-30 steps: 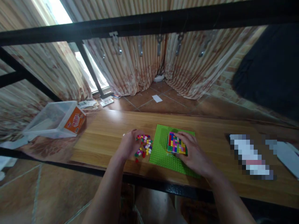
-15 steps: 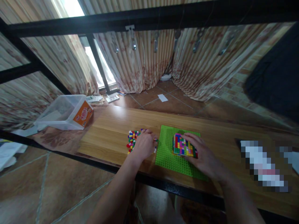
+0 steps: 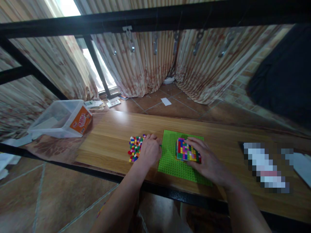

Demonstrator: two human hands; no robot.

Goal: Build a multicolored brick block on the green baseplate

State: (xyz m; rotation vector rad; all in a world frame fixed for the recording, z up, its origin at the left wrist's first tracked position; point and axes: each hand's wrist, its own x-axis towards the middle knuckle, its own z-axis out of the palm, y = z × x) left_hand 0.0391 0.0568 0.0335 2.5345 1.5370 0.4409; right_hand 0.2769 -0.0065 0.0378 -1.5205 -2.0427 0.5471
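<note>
Since the earlier frames, little is being changed: the left hand (image 3: 150,150) is still being kept curled over the right edge of the loose brick pile (image 3: 135,148), its fingers drawn together, though whether a brick is being pinched cannot be told. The right hand (image 3: 208,160) is being rested against the multicoloured brick block (image 3: 187,150), fingers spread along its right and near sides. The block is being carried by the green baseplate (image 3: 170,161), near the wooden table (image 3: 109,139)'s front edge. Bare wood is being left open to the left. Farther off, a clear plastic box (image 3: 60,118) is being seen.
</note>
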